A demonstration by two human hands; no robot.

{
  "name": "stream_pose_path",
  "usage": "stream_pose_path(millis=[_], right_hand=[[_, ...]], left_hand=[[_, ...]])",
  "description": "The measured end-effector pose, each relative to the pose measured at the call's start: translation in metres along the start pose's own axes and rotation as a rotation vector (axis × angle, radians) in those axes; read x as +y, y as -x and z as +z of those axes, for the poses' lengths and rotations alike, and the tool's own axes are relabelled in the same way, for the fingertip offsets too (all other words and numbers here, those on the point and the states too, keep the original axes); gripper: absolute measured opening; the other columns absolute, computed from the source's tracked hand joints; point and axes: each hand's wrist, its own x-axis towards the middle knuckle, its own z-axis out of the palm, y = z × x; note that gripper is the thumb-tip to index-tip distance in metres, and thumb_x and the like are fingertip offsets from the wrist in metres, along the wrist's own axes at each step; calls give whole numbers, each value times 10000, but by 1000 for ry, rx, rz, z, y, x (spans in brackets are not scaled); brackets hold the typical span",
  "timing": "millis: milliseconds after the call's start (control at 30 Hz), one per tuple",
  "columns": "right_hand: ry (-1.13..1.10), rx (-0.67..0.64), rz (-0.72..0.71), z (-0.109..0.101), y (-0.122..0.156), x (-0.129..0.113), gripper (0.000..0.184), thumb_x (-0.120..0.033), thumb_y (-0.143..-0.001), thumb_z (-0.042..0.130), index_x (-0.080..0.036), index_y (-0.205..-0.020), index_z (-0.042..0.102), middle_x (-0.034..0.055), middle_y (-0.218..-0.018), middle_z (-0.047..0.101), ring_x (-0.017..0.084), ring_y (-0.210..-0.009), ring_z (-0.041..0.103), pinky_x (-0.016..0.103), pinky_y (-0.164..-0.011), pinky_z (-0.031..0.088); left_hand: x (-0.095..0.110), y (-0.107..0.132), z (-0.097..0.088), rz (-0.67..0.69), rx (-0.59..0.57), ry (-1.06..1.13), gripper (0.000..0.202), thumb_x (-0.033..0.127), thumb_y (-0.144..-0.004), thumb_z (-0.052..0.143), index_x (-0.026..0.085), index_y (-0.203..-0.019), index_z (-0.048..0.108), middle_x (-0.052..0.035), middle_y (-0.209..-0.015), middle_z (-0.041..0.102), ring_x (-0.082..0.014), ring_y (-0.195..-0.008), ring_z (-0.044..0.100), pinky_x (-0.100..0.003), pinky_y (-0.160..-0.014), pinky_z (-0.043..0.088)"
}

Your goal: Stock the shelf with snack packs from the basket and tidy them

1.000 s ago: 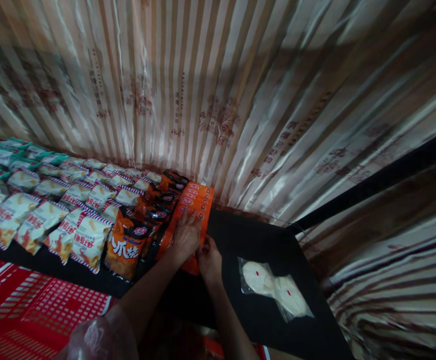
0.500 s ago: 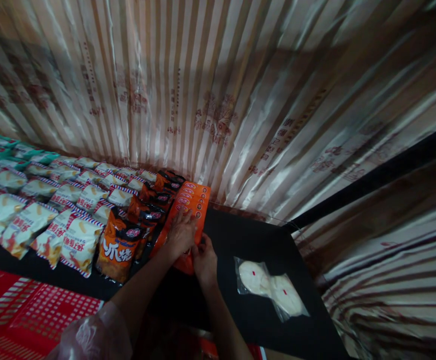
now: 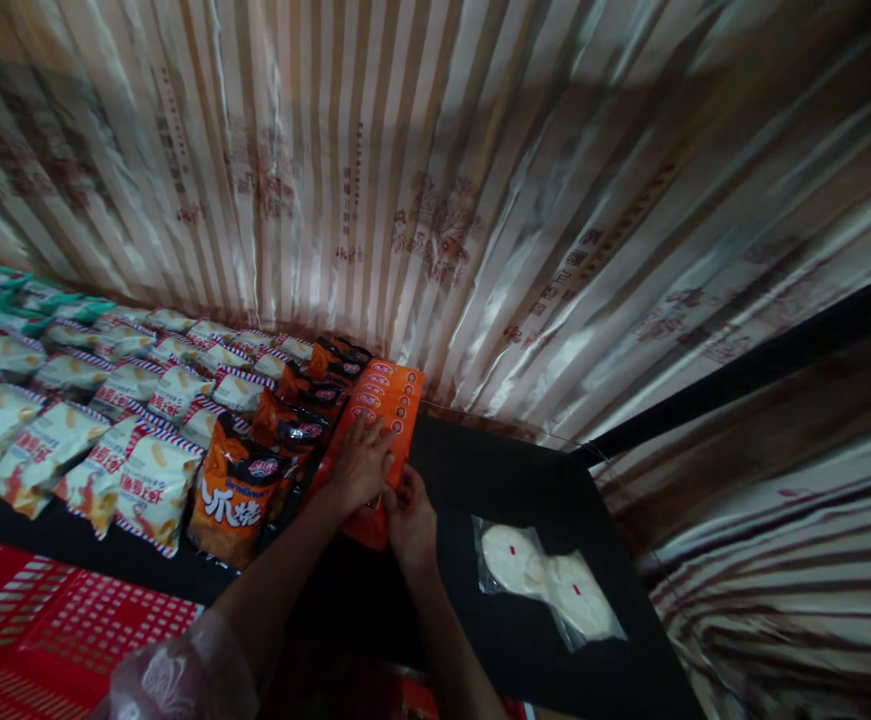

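Several flat orange packets (image 3: 403, 385) lie overlapped in a row on the black table. My left hand (image 3: 360, 468) rests on top of them, its fingers spread over their printed faces. Beside it, my right hand (image 3: 412, 525) has its fingers bent round the right edge of an orange packet near the front of the row. The front packets are partly covered by both hands. Just left of the row stand orange-and-black snack bags (image 3: 232, 495), apart from my fingers.
White snack bags (image 3: 154, 485) with striped edges fill the left side, with green bags (image 3: 0, 290) beyond. Two round white items in clear wrap (image 3: 514, 560) lie on the black table (image 3: 472, 465) at right. A red basket (image 3: 82, 620) sits in front. A printed curtain (image 3: 435, 150) hangs behind.
The view has shifted slightly. Both hands stay at the orange packets; my right fingers have moved very little along the edge.
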Motion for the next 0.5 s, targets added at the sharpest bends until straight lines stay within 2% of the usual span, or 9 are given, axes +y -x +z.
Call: stream_pose_path(millis=[167, 300, 400, 500], right_hand=[[114, -62, -21, -12, 4, -4, 431, -312, -820, 486, -125, -1205, 533, 80, -887, 714, 184, -771, 679, 263, -700, 494], [326, -117, -19, -30, 3, -12, 295, -331, -829, 510, -225, -1070, 640, 66, -908, 724, 215, -809, 680, 281, -682, 467], [377, -99, -38, -40, -8, -13, 235, -323, -827, 519, -248, -982, 679, 58, -889, 726, 212, -786, 675, 283, -671, 456], [334, -51, -65, -42, -26, -8, 244, -301, -825, 516, -229, -991, 680, 55, -879, 722, 193, -779, 671, 276, -694, 465]], left_hand=[[0, 3, 5, 16, 38, -15, 416, 324, -905, 429, 217, -1301, 499, -63, -1403, 460, -283, -1367, 271, -491, -1102, 285], [-1, 5, 7, 19, 77, -22, 414, 318, -899, 435, 217, -1294, 510, -65, -1404, 458, -289, -1358, 290, -482, -1105, 285], [-1, 6, 9, 33, 111, -20, 414, 316, -896, 440, 223, -1292, 515, -65, -1404, 458, -294, -1351, 301, -487, -1097, 295], [-2, 7, 10, 42, 132, -18, 413, 315, -893, 444, 217, -1287, 521, -70, -1402, 459, -299, -1349, 304, -490, -1091, 305]])
